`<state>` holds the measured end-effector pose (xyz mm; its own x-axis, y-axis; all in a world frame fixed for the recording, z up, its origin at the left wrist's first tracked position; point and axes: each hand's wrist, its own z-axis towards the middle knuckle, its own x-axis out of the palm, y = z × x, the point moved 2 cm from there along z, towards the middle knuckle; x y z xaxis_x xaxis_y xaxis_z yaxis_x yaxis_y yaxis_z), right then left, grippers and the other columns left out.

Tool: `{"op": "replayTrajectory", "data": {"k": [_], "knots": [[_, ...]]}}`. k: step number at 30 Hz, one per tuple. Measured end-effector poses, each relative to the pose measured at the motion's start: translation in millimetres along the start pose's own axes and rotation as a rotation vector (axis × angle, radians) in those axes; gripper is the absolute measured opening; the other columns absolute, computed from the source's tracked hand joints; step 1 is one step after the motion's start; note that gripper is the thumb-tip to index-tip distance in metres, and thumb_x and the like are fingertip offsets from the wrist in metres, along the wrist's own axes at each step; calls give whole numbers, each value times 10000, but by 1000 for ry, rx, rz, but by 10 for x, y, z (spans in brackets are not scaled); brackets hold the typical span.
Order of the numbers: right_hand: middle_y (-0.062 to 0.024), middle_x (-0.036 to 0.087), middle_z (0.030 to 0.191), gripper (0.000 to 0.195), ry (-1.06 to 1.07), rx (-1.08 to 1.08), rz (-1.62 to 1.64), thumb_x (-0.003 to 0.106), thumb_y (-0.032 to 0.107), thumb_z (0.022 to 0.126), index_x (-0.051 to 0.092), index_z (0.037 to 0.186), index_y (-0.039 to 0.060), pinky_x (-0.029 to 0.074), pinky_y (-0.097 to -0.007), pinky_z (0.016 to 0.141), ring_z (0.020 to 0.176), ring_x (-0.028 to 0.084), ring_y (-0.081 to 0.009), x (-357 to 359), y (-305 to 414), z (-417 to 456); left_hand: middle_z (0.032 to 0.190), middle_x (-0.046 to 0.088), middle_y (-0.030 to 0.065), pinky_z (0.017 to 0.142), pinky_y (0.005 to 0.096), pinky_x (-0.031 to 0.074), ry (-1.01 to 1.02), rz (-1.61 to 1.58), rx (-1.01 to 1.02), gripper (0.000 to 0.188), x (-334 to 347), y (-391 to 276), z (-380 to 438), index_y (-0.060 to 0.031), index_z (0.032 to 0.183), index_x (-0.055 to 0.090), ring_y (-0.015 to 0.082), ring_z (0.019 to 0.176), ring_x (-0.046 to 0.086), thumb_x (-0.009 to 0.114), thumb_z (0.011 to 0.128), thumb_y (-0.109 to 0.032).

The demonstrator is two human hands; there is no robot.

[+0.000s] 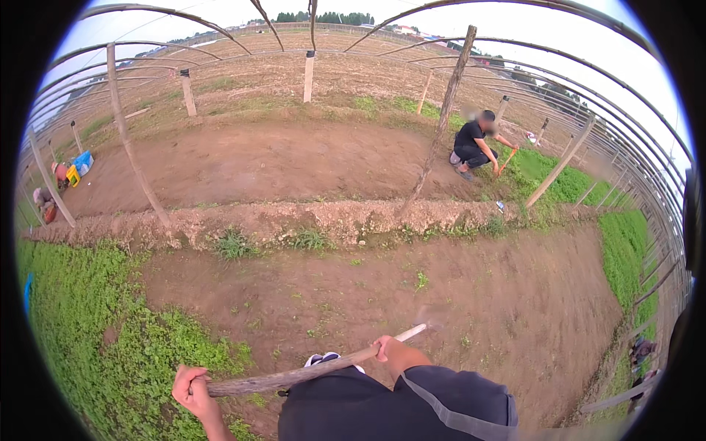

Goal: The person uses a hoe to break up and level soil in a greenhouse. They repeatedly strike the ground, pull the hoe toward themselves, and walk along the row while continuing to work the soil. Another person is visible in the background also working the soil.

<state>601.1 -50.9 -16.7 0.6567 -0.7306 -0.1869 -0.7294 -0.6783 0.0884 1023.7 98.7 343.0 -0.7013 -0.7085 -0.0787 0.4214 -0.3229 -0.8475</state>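
Observation:
My left hand [190, 388] is closed around the thick, rough end of a long wooden tool handle [309, 374] at the lower left. Farther along the same handle, my right hand [386, 348] grips it just above my knees. The handle slopes up to the right, across my legs and shoes. At its far end a pale, blurred tool head [433, 317] lies at the brown soil [496, 331]; its exact kind cannot be told. Low leafy green plants [160, 342] grow beneath and beyond my left hand.
An earth ridge [325, 218] with weeds crosses ahead, with leaning wooden posts [441, 127] and arched poles overhead. Beyond it, at right, a person [477, 143] crouches with an orange-handled tool [507, 161]. More people are at the far left, near a yellow container [73, 176], and at the right edge.

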Motion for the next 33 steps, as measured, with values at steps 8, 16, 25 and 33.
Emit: {"op": "replayTrajectory", "data": {"k": [8,16,25,33], "knots": [[-10,600,773,51,93,-8,-302,589,63,760,545,737,73,490,-346,620,716,597,-179,307,146,-365,603,455,33,480,223,271,-166,60,-5,130,-271,-120,-426,12,719,601,98,525,429,474,702,33],[-18,561,720,23,1,-131,-561,534,75,771,521,757,89,479,-358,612,689,586,-188,790,230,-449,574,533,41,478,246,334,-330,185,-47,151,-603,-507,-999,0,715,652,116,523,464,512,662,23],[2,471,576,134,98,-80,-990,447,95,768,436,640,131,470,-332,561,522,493,-150,1616,152,-274,559,520,49,411,266,319,-487,332,-38,195,-595,-1018,-1526,-9,762,662,140,453,452,520,640,45],[-21,432,544,169,242,-153,-1317,417,78,766,402,599,100,445,-311,527,494,428,-168,2380,-1069,-219,647,570,68,525,255,379,-885,624,-497,128,-511,-1408,-2328,10,779,637,133,577,513,523,740,-33]]}}
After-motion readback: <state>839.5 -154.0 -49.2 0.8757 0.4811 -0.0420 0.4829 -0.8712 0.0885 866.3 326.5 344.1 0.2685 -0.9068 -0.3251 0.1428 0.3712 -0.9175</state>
